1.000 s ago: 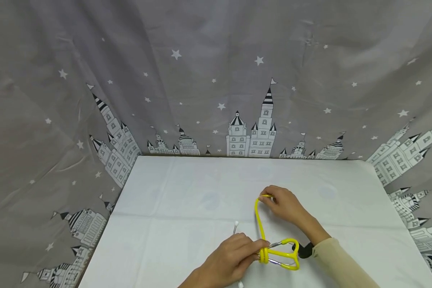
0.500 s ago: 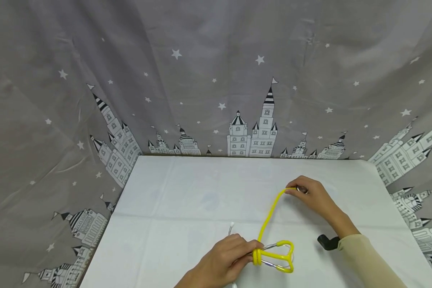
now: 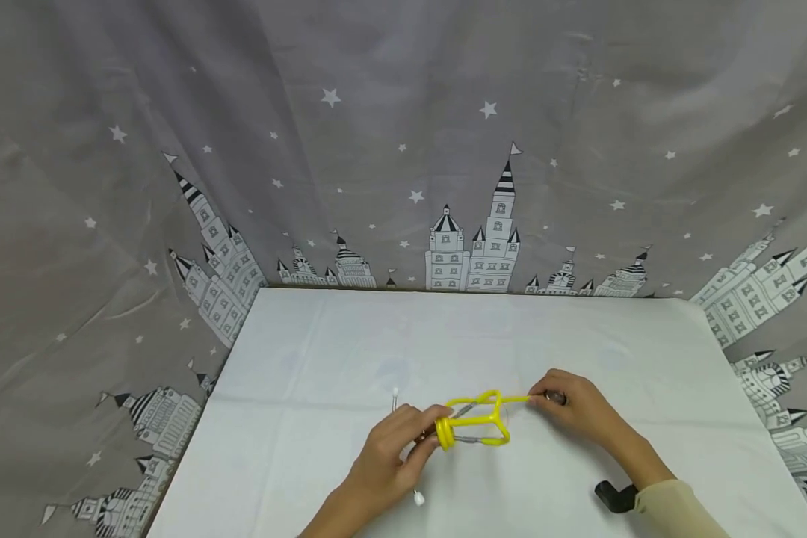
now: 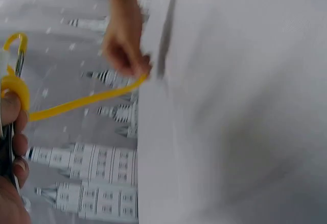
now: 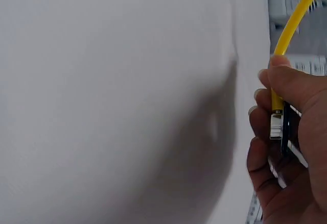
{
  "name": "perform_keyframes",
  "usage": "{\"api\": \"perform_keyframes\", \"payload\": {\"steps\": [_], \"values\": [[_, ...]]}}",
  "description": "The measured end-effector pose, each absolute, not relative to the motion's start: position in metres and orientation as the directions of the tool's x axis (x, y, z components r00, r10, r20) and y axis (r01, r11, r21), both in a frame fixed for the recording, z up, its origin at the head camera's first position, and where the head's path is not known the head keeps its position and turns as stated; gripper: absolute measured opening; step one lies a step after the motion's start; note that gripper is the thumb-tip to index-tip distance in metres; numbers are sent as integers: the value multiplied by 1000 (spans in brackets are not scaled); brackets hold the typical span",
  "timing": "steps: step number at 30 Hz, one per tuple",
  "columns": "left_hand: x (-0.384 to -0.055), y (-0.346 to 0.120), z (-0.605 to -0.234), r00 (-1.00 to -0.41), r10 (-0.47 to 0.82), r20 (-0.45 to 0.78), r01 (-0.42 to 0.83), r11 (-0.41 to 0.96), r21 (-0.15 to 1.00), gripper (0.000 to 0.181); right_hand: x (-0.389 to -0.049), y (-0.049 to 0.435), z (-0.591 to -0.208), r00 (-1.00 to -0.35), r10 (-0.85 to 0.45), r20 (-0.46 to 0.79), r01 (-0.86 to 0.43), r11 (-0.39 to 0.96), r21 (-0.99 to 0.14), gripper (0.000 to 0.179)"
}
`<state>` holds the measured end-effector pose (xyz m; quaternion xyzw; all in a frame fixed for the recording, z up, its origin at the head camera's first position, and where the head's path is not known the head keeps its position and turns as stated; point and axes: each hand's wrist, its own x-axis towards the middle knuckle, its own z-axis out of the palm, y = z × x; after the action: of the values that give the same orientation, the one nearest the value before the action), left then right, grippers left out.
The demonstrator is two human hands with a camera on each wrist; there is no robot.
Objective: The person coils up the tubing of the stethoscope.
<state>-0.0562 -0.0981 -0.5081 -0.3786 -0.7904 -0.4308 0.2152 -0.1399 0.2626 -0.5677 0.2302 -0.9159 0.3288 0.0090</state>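
Note:
A stethoscope with yellow tubing [image 3: 476,421] is held between both hands over the table. My left hand [image 3: 393,456] grips its metal ear tubes, right where the tubing is coiled round them. White ear tips [image 3: 418,498] stick out past that hand. The forked part of the tubing points right. In the left wrist view the free length of tubing [image 4: 87,100] stretches from the coil to my right hand [image 3: 571,407]. In the right wrist view, thumb and fingers pinch the tube's end by a silver fitting [image 5: 276,126]; the chest piece [image 3: 555,397] is partly hidden in the palm.
A white cloth-covered table [image 3: 296,441] lies under the hands. Behind it and at its sides hangs a grey curtain [image 3: 376,90] printed with castles and stars. A black device [image 3: 615,497] sits at the right wrist.
My right hand first drew the tubing away to the right, then came down nearer to me. My left hand has shifted left and a little farther out, carrying the stethoscope.

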Motion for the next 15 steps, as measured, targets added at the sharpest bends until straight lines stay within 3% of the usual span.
{"api": "perform_keyframes", "payload": {"steps": [7, 15], "values": [[-77, -122, -508, -765, 224, 603, 621, 505, 600, 43, -94, 231, -575, -814, -535, 227, -552, 588, -591, 13], [-90, -131, -514, -803, 123, 583, 536, 576, 618, 49, -59, 199, -568, -675, -658, 333, -718, 481, -503, 16]]}}
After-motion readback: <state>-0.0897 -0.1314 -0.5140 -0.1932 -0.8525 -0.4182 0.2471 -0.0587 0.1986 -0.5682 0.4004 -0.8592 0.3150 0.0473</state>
